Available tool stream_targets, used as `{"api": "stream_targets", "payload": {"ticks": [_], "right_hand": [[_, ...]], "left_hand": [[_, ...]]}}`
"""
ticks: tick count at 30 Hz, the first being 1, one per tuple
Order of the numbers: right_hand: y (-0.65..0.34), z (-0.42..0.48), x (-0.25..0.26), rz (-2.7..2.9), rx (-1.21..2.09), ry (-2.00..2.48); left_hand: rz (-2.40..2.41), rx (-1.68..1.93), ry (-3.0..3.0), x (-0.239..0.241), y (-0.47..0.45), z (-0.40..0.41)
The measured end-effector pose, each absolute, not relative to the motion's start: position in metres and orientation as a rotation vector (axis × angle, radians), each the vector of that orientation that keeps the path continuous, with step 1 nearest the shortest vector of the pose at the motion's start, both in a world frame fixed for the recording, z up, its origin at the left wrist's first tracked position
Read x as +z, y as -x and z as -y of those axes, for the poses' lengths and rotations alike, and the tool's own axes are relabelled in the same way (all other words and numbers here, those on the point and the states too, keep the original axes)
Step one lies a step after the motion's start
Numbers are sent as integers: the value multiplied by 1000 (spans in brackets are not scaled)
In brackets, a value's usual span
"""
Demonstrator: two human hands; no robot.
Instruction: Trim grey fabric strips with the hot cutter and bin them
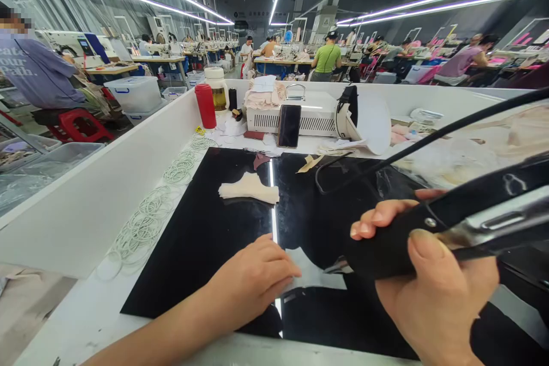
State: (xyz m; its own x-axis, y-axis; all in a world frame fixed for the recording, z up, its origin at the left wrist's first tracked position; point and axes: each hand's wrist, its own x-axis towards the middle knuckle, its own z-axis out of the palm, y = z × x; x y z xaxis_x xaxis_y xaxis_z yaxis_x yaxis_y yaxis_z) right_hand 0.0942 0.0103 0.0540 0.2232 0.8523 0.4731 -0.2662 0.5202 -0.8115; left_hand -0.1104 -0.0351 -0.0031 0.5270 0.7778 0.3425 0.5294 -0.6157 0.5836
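Pale piece (315, 274) lies between left hand (257, 274) and tool tip (338, 267)

We find the pale piece flat on the black panel (189, 246), toward its near edge. Long axis roughly sideways, the right end dipping a little toward the wearer.

Left grip: over the piece's left end, fingertips down on it, fingers close together. Thumb hidden; we cannot tell whether it pinches or only presses.

Right grip: right hand (437, 291) clamped round a black-handled tool (450, 211), thumb on its near side. The metal tip points left, at the piece's far edge and closer to its right end. Touching or just above: we cannot tell.

Nearer of the 2: the left hand, already in contact. The right hand stands off to the right and reaches the piece only through the tool.

Also noted: 1 cream cloth bundle (249, 187) on the panel, beyond the left hand, well apart.
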Motion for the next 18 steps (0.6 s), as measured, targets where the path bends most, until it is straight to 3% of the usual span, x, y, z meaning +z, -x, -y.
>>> {"api": "stream_targets", "payload": {"ticks": [18], "right_hand": [[-81, 12, 46, 1175, 1078, 566]], "left_hand": [[-1099, 620, -2328, -2, 109, 29]]}}
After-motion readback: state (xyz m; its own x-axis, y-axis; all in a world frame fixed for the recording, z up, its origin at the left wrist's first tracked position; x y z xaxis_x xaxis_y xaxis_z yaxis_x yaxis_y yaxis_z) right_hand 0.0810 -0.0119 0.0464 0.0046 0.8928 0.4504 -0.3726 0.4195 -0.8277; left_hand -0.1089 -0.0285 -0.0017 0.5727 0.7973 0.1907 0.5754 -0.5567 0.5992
